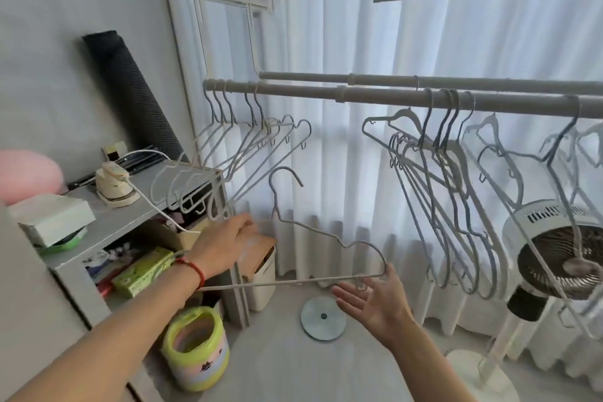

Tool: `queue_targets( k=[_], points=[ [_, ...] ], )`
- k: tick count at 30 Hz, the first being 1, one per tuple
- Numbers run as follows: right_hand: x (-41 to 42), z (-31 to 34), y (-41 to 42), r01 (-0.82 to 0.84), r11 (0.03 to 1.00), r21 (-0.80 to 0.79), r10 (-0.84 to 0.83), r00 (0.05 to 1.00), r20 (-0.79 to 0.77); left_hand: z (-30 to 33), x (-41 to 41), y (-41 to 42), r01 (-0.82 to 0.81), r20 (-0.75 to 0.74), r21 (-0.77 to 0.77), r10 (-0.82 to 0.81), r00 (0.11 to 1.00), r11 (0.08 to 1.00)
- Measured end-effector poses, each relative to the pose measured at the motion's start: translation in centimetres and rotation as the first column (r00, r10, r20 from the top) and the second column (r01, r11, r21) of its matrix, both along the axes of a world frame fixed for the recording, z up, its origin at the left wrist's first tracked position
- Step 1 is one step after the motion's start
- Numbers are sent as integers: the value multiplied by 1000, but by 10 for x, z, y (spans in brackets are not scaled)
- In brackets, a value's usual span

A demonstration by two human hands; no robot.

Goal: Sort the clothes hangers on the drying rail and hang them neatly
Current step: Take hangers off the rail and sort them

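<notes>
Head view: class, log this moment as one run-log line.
left hand: grips loose hanger by its shoulder | right hand: open under hanger's right end | hook: off rail | rail: hangers in left and right groups

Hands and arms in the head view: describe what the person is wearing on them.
Both forearms are bare, with no sleeves in view. The left hand has a thin red cord bracelet round the wrist. The right hand and its wrist carry no band, watch or glove that shows. No rings can be made out on the fingers of either hand.
</notes>
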State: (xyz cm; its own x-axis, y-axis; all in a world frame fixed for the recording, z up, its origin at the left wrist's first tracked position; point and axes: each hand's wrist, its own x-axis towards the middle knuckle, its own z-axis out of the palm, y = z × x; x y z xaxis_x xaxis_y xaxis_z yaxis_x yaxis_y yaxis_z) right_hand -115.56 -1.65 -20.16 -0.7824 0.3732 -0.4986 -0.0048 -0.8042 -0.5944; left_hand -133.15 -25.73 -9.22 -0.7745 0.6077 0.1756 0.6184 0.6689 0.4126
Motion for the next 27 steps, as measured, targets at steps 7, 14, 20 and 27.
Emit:
queue_targets(
  k=[7,14,20,27],
  points=[
    [-11,24,-18,-62,972,225,51,997,53,96,18,2,-15,-40,93,19,999,996],
    [-2,62,-50,-101,659,745,98,994,48,151,4,49,-108,-67,219,126,990,970],
    [28,131,-48,144,-67,987,-150,977,-153,143,-5,89,-182,426,484,-49,904,856],
    [48,162,-8,-132,-482,866,-478,868,-134,126,-10,114,-172,446,598,-147,883,783]
  ],
)
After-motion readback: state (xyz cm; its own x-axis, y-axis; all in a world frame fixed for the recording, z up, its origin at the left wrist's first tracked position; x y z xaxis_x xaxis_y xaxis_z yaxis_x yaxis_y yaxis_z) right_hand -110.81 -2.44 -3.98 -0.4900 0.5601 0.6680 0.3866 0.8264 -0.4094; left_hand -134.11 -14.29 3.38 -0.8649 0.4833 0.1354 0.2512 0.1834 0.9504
